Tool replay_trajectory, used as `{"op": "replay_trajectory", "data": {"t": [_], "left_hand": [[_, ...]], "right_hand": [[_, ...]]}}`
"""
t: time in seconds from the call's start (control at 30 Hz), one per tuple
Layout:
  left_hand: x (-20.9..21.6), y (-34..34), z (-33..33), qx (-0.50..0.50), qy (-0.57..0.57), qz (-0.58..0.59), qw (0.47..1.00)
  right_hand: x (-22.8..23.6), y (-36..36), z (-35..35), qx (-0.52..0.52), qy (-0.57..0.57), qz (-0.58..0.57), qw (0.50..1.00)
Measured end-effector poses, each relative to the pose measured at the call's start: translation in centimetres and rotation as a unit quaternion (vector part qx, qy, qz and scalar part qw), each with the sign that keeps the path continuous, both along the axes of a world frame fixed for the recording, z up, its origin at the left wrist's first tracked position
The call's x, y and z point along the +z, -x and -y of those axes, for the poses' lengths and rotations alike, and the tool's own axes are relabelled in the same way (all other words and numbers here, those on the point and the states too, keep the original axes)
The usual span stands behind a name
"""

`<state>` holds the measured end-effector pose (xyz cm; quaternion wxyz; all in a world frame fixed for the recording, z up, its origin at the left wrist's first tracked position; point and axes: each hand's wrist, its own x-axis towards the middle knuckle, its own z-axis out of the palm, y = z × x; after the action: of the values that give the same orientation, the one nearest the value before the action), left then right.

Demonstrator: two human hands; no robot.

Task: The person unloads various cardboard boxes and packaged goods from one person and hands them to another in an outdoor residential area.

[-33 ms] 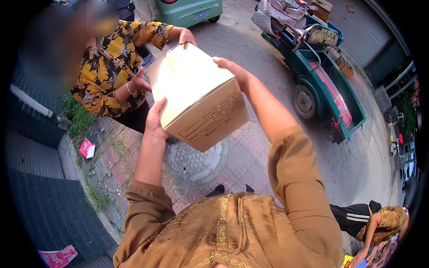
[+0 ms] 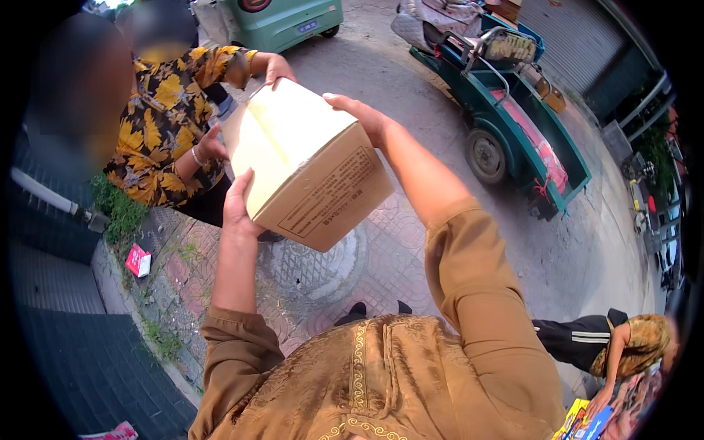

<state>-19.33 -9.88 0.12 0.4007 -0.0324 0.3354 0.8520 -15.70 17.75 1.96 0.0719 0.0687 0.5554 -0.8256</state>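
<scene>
A cardboard box (image 2: pixel 323 194), sunlit on its pale top and printed with dark text on the side facing me, is held up in front of me. My left hand (image 2: pixel 240 209) grips its near left edge, thumb on top. On the far right side, my right hand (image 2: pixel 363 117) is pressed to the box with its thumb along the top edge. Across from me a person in a black and yellow floral top (image 2: pixel 158 121) also has both hands on it: one hand (image 2: pixel 279 68) at the far corner, the other hand (image 2: pixel 211 144) at the left side.
Below the box lies a round manhole cover (image 2: pixel 315 268) in patterned paving. A green cargo tricycle (image 2: pixel 506 132) stands at the right, a light green vehicle (image 2: pixel 290 26) behind. A red and white carton (image 2: pixel 138 260) lies by the left kerb. Another person (image 2: pixel 631 348) bends at lower right.
The box and the surroundings sit slightly farther left in the picture. All the hands on the box keep about the same hold. At lower right, the bending person's hand shows more colourful packages beneath it.
</scene>
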Motion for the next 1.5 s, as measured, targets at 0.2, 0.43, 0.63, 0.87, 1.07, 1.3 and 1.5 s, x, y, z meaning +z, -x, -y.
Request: {"op": "replay_trajectory", "data": {"t": [0.2,0.43,0.63,0.87,1.07,1.3,1.5], "left_hand": [[1.6,-2.9,-2.2,0.026,0.095,0.146,0.984],[-5.0,-12.4,-12.4,-0.110,0.187,0.156,0.964],[-4.6,-40.2,-24.6,-0.603,0.087,-0.037,0.792],[0.9,-68.9,-24.9,-0.802,0.035,-0.151,0.577],[2.3,-82.0,-23.6,-0.832,0.018,-0.204,0.515],[1.5,-82.8,-21.0,-0.817,-0.021,-0.178,0.547],[0.0,-75.5,-19.2,-0.782,-0.087,-0.231,0.573]], "right_hand": [[3.3,-5.9,-0.9,-0.164,-0.358,0.024,0.919],[2.5,-29.5,4.4,-0.298,-0.620,-0.086,0.721],[9.8,-61.0,11.7,-0.549,-0.762,0.044,0.340],[7.7,-94.2,20.3,-0.831,-0.473,0.260,0.135],[1.3,-102.3,23.2,-0.936,-0.068,0.157,0.307],[-2.9,-97.2,25.0,-0.921,-0.146,0.096,0.348],[-6.1,-88.5,27.4,-0.907,-0.136,0.101,0.386]]}}
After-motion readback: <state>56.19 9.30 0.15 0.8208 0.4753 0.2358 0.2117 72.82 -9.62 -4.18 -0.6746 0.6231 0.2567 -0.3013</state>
